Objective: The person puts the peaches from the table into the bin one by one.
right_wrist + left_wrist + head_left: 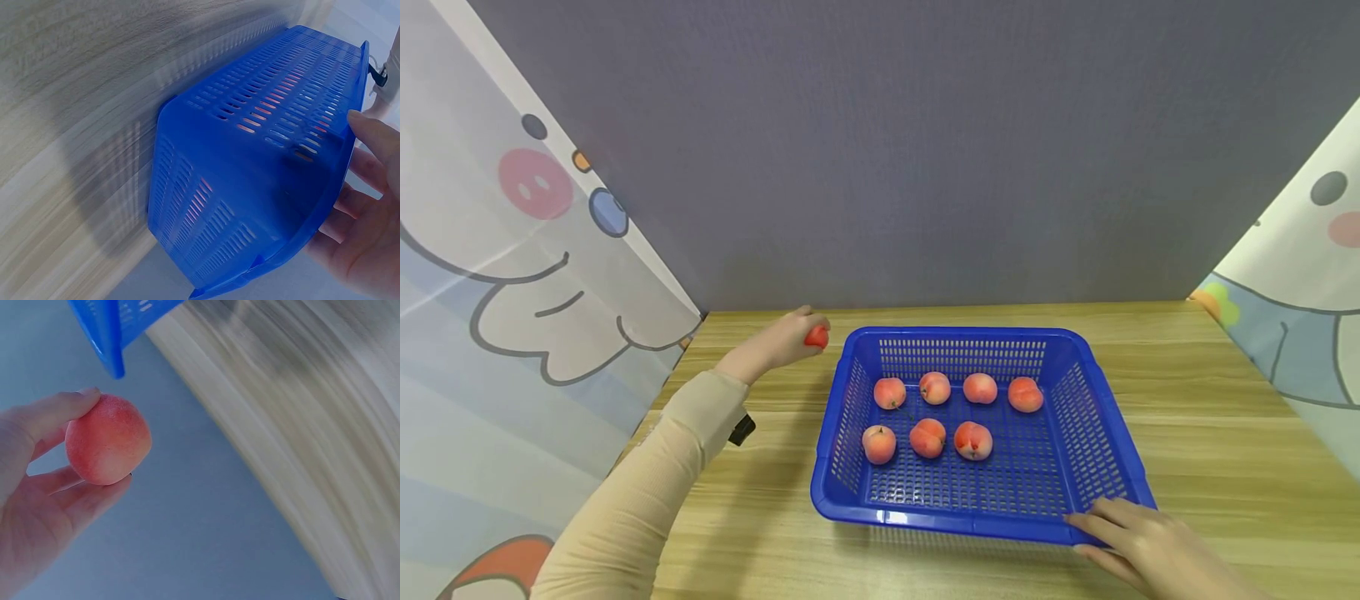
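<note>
My left hand (786, 337) holds a red-pink peach (107, 440) between thumb and fingers, above the table just left of the basket. The blue plastic basket (992, 525) has slotted walls and sits on the wooden table. Inside it several peaches lie apart in two loose rows, among them a front-left peach (879, 445) and a back-right peach (1026, 395). At the basket's near right corner, my right hand (1138, 542) grips the rim. In the right wrist view the thumb lies against the rim's outside while the other fingers go over it.
The wooden table (1195, 400) extends on both sides of the basket. Behind it rises a grey panel (910, 167). Cartoon-printed sheets hang at the left (467, 208) and right. A small black object (742, 430) shows beside the left sleeve (647, 483).
</note>
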